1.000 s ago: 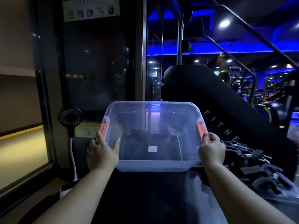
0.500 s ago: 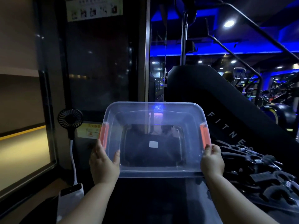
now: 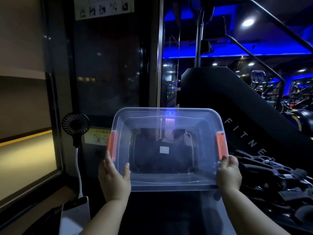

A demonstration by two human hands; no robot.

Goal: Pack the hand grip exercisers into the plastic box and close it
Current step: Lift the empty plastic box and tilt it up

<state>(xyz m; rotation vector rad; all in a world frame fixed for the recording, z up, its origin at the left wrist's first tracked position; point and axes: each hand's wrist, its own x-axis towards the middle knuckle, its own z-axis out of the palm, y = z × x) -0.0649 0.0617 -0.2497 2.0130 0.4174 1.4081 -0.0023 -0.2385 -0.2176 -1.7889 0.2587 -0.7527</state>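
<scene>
A: What are the hands doing?

B: Both are holding the box [image 3: 167,150] up in front of the person, off the dark surface [image 3: 169,211] below. The left hand [image 3: 113,180] is clamping the near left corner, thumb lying on the clear face and fingers hidden behind. The right hand [image 3: 228,175] is gripping the near right corner the same way, its fingertips touching the bottom of the right latch [image 3: 221,146].

A: How is the box sitting?

B: It is tilting toward the camera, so one broad clear face is looking straight at us. An orange latch is showing on each short side; the left latch [image 3: 112,145] is just above the left thumb. A small pale label [image 3: 164,150] is sitting in the middle. Whether the lid is on, I cannot tell.

A: And the exercisers?

B: The grips [image 3: 271,175] are lying in a black heap to the right, beside the right hand and outside the box, springs glinting among them.

A: Anything else nearby?

B: A small fan [image 3: 75,124] is standing left of the box, its white cable [image 3: 79,170] running down to a white power bank [image 3: 76,216]. A black machine [image 3: 237,107] is rising behind.
</scene>
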